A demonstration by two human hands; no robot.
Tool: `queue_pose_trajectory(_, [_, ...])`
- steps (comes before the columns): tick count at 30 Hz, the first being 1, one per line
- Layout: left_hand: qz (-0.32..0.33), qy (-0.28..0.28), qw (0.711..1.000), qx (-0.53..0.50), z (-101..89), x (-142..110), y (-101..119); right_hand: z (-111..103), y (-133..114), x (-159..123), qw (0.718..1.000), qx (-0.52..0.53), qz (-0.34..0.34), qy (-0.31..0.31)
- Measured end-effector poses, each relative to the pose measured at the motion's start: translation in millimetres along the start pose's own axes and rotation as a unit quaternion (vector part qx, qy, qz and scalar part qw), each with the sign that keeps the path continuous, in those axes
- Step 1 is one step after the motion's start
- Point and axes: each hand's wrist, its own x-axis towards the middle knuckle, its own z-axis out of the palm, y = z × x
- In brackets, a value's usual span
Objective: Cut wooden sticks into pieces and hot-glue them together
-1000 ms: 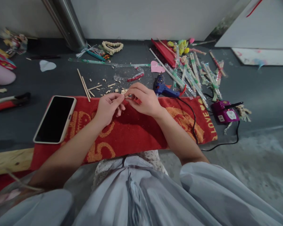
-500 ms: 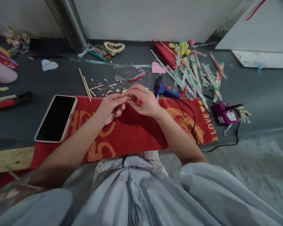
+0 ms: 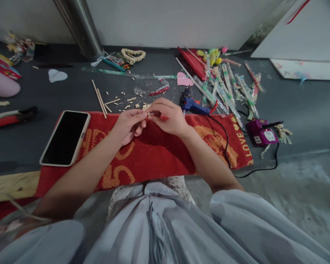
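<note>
My left hand (image 3: 128, 125) and my right hand (image 3: 169, 118) meet fingertip to fingertip above the far edge of a red towel (image 3: 151, 154) with orange lettering. Both are pinched on one small pale wooden piece (image 3: 148, 114) between them; a red object shows under my right fingers, too hidden to name. Short cut wooden bits (image 3: 128, 102) and whole thin sticks (image 3: 99, 98) lie on the dark floor just beyond my hands. A blue glue gun (image 3: 192, 104) rests to the right of my right hand, its black cord running across the towel.
A phone (image 3: 66, 137) lies screen-up on the towel's left end. Wrapped chopsticks (image 3: 231, 90) are piled at the right, with a purple device (image 3: 261, 134) near them. A pink paper heart (image 3: 183, 80), a beaded heart (image 3: 133, 55), a metal pole (image 3: 78, 27) and red-handled pliers (image 3: 11, 117) lie around.
Both hands stay pinched together at the same spot; only the fingers shift slightly. The view has drifted a little.
</note>
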Motion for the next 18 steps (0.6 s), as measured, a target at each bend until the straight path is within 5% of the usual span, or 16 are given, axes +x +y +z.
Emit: queue_pose_trajectory(18, [0.007,0.01,1.0,-0.015,0.9,-0.5,-2.0,4.7,-1.0,0.5,0.999,0.02,-0.024,0.035])
